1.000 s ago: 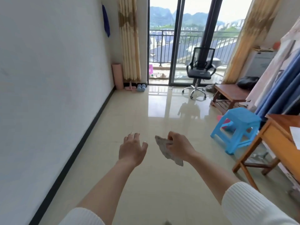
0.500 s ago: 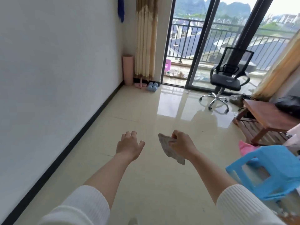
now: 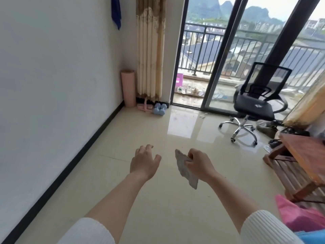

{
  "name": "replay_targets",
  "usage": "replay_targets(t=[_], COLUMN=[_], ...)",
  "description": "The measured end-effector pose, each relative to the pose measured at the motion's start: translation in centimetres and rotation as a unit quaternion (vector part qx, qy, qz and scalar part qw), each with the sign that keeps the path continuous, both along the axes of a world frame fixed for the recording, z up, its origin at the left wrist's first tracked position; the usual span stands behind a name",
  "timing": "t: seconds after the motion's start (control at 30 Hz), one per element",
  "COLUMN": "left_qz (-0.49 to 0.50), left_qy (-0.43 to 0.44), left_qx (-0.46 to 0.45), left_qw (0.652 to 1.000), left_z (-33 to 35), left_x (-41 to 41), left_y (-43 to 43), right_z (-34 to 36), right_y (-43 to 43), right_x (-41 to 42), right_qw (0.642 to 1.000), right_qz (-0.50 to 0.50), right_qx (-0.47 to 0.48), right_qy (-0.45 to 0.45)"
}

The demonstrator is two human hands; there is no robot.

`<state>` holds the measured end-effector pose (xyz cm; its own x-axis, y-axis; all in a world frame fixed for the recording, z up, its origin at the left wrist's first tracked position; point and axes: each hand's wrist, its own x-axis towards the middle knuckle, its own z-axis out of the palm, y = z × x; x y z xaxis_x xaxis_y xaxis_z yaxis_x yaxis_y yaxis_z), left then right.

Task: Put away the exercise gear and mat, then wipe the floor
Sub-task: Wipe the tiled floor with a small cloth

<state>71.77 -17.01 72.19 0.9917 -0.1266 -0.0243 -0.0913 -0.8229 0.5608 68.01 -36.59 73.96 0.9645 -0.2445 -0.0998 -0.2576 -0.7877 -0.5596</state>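
A person's right hand (image 3: 199, 164) grips a grey cloth (image 3: 186, 171) above the tiled floor (image 3: 158, 208), while the left hand (image 3: 144, 162), just beside it, hangs with fingers loosely spread, holding nothing. Far ahead of the left hand, a rolled pink mat (image 3: 128, 88) stands upright in the corner, with blue dumbbells (image 3: 159, 109) lying near it.

Floor tiles (image 3: 167, 208): glossy, smooth, mirroring window light. Rag (image 3: 186, 170) in my right hand (image 3: 200, 164): grey cloth, matt, coarse-looking. My sleeves (image 3: 263, 228): white ribbed knit. Rolled mat (image 3: 128, 88): pink, matt, foam-like. Dumbbells (image 3: 159, 110): pale blue, dull smooth coating. Office chair (image 3: 253, 107): black mesh back, shiny chrome-look metal base. Low bench (image 3: 306, 155): reddish wood, slight sheen. Curtain (image 3: 151, 50): beige patterned cloth. Wall (image 3: 52, 85): white, matt.
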Motion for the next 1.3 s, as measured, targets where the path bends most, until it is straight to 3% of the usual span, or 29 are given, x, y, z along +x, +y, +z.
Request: replay_targets(t=[0.2,0.47,0.97,1.17,1.3], left_qz=[0.063,0.169,0.334,0.372,0.416], left_qy=[0.006,0.1,0.23,0.233,0.247], left_qx=[-0.009,0.028,0.043,-0.001,-0.041], left_qw=[0.998,0.98,0.913,0.898,0.874], left_z=[-3.7,-8.7,-23.6,-29.4,-36.9], left_x=[15.1,27.9,54.2,63.3,67.1], left_y=[-5.3,-8.5,-2.1,-1.4,-3.1], right_z=[-3.6,-4.9,-19.9,-26.1,-33.9], right_y=[-6.8,-10.6,0.1,3.4,4.8], right_x=[15.4,36.2,71.1,81.9,87.8], right_qw=[0.998,0.979,0.909,0.901,0.894], right_qz=[0.047,0.171,0.346,0.356,0.375], right_qx=[-0.007,-0.036,-0.057,-0.046,-0.042], right_qy=[0.04,0.102,0.224,0.243,0.241])
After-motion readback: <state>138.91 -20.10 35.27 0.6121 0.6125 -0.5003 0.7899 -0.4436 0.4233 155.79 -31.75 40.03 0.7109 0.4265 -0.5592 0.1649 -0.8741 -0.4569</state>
